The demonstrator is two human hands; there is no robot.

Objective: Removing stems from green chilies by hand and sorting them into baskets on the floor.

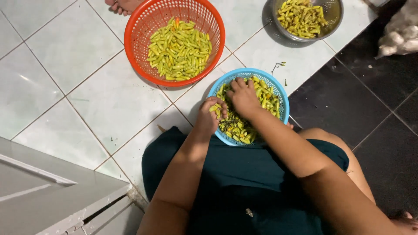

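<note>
A blue basket (283,102) of small green-yellow chilies rests on the floor against my lap. My left hand (209,116) is curled at the basket's near-left rim, fingers closed around a few chilies. My right hand (244,98) lies palm down inside the basket on the chilies (266,99), fingers reaching into the pile. Whether it grips any is hidden under the fingers.
An orange basket (133,48) of chilies sits farther away on the white tiled floor. A metal colander (332,24) with more chilies stands at the far right. A white bag (400,32) lies on the dark tiles. Another person's toes (122,6) show at the top. A grey door panel (48,191) is at lower left.
</note>
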